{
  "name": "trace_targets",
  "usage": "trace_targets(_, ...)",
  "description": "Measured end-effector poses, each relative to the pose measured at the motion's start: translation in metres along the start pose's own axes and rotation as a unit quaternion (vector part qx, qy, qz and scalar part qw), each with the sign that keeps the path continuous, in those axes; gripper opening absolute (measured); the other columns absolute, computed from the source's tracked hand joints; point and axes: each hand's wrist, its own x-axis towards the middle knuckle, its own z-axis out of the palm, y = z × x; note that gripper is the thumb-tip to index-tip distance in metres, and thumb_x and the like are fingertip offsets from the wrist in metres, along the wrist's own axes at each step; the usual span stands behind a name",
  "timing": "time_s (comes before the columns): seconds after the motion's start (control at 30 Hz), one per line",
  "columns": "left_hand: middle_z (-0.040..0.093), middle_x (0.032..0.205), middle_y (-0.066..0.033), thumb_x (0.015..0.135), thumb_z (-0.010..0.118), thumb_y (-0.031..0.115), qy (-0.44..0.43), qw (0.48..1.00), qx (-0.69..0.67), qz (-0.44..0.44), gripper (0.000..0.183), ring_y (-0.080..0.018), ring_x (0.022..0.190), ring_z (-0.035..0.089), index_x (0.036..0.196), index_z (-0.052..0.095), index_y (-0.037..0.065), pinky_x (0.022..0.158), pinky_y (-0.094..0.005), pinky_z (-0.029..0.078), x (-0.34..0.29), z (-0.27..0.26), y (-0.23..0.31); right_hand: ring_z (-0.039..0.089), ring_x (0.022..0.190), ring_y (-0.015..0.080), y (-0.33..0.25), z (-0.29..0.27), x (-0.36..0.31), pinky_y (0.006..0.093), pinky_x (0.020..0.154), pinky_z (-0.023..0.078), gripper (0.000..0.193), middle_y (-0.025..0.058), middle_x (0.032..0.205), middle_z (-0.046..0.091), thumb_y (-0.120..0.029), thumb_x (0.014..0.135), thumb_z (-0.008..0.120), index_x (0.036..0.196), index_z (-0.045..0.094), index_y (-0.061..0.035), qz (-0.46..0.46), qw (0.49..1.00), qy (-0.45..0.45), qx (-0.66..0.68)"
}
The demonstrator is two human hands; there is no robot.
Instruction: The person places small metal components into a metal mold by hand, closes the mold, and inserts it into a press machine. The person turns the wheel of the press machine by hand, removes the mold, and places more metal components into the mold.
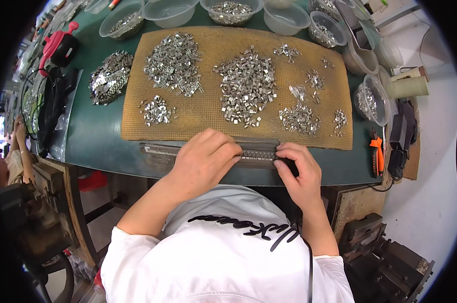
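Note:
A long dark metal rail (160,150) lies along the near edge of the green table, with a row of small silver metal clips (259,154) seated in it. My left hand (204,159) rests on top of the rail, fingers curled over the clips. Pinching the rail's right end is my right hand (299,169), thumb and forefinger closed on it. Just beyond lies a tan mesh mat (203,113) carrying several heaps of the same clips, the biggest heap (246,91) in the middle.
Clear plastic tubs (231,11) of clips line the table's far edge and right side. A loose clip pile (110,77) sits left of the mat. Orange-handled pliers (376,154) lie at right. A red and black tool (59,45) is far left. Another person's hand (20,132) shows at the left rim.

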Motion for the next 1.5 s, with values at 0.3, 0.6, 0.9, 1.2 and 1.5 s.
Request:
trace_targets(0.3,0.065,0.096,-0.0078,0.081,0.077,0.004,-0.014,0.999,-0.046,-0.010,0.019,-0.0284,0.089,0.063,0.098,0.069,0.005,0.074,-0.0393,0.052,-0.008,-0.005,-0.003,0.073,0.090,0.0286,-0.006,-0.005,0.022,0.0357,0.076,0.058,0.019,0.0111,0.107,0.073,-0.001,0.086,0.075,0.104,0.070,-0.0032,-0.040,0.998,-0.025,-0.032)
trace_targets(0.6,0.063,0.093,-0.0062,0.081,0.080,0.009,-0.012,0.999,-0.023,-0.035,0.021,-0.0274,0.086,0.060,0.100,0.071,0.007,0.072,-0.0385,0.051,0.000,-0.005,-0.004,0.069,0.095,0.0266,-0.010,0.024,0.071,0.0350,0.079,0.058,0.024,0.0053,0.117,0.071,-0.003,0.088,0.068,0.112,0.072,-0.0040,-0.127,0.968,-0.093,-0.197)
trace_targets(0.9,0.061,0.092,-0.0062,0.080,0.081,0.010,-0.001,1.000,-0.007,-0.030,0.022,-0.0272,0.084,0.059,0.099,0.070,0.007,0.071,-0.0382,0.050,-0.003,-0.003,-0.004,0.070,0.097,0.0285,-0.007,0.003,0.057,0.0364,0.082,0.056,0.015,0.0097,0.109,0.072,-0.003,0.090,0.070,0.105,0.074,-0.0017,-0.063,0.987,-0.121,-0.085)
trace_targets(1.2,0.062,0.093,-0.0085,0.083,0.078,0.008,-0.019,0.999,-0.012,-0.027,0.019,-0.0298,0.085,0.060,0.101,0.071,0.005,0.073,-0.0393,0.051,0.017,-0.019,-0.009,0.068,0.088,0.0247,-0.002,0.011,0.066,0.0366,0.073,0.055,0.014,0.0039,0.094,0.067,-0.011,0.086,0.077,0.099,0.072,-0.0089,-0.087,0.981,-0.075,-0.154)
trace_targets(1.5,0.058,0.091,-0.0065,0.078,0.079,0.008,-0.071,0.996,0.048,0.037,0.020,-0.0273,0.090,0.058,0.096,0.069,0.007,0.077,-0.0391,0.052,0.056,0.004,-0.020,0.065,0.085,0.0251,0.000,0.007,0.066,0.0379,0.071,0.054,0.011,0.0036,0.091,0.063,-0.010,0.085,0.076,0.093,0.069,-0.0087,-0.086,0.973,-0.103,-0.188)
